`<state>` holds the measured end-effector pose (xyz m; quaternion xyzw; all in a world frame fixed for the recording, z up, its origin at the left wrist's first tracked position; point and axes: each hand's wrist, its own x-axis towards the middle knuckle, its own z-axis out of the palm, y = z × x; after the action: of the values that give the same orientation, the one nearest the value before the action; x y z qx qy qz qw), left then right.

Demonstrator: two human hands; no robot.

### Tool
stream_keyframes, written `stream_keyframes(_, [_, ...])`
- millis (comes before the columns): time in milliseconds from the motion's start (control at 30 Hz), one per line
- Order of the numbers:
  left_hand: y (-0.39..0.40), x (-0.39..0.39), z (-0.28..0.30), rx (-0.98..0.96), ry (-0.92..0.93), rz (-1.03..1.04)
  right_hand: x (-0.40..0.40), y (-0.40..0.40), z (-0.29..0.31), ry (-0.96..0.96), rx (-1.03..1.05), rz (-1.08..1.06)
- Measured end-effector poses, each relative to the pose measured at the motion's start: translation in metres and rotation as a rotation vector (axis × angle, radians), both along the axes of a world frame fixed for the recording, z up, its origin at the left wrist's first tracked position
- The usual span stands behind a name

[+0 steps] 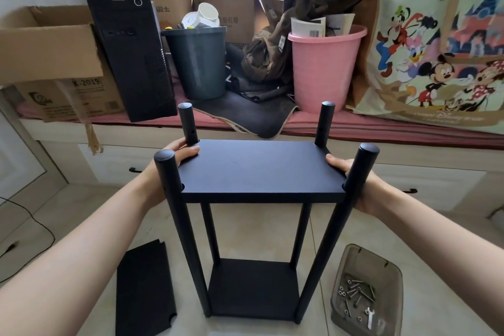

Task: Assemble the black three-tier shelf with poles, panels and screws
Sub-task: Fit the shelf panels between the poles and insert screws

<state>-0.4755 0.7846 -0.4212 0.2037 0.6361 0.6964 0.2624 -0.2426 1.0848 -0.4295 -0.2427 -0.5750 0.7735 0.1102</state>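
A black shelf frame stands upright on the floor, its four black poles (pixel 362 169) rising from a bottom panel (pixel 252 288). A second black panel (pixel 259 169) sits between the poles near their tops. My left hand (pixel 178 153) grips this panel's left edge, thumb lying on top, between the two left poles. My right hand (pixel 351 174) grips the right edge, thumb on top, partly hidden behind the near right pole. A third black panel (pixel 143 290) lies flat on the floor at the lower left. Screws (pixel 354 294) lie in a translucent tray (pixel 365 259) at the lower right.
A small wrench (pixel 369 315) lies in the tray. Behind the shelf a low ledge holds a black computer tower (pixel 131 54), a dark bin (pixel 197 60), a pink bucket (pixel 324 65), cardboard boxes (pixel 46 43) and a cartoon-print bag (pixel 441 43). A cable (pixel 41 224) runs across the floor at left.
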Motion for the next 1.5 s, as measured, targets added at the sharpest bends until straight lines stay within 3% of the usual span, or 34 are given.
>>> stream_keyframes(367, [0.001, 0.006, -0.029, 0.006, 0.068, 0.052, 0.008, 0.009, -0.012, -0.059, 0.013, 0.091])
stream_keyframes(933, [0.001, 0.007, -0.059, 0.043, 0.095, 0.029, 0.009, 0.006, -0.064, -0.059, -0.045, 0.034])
stream_keyframes(1500, [0.003, 0.006, -0.092, 0.066, -0.019, 0.104, 0.009, 0.002, -0.101, -0.109, -0.081, -0.012])
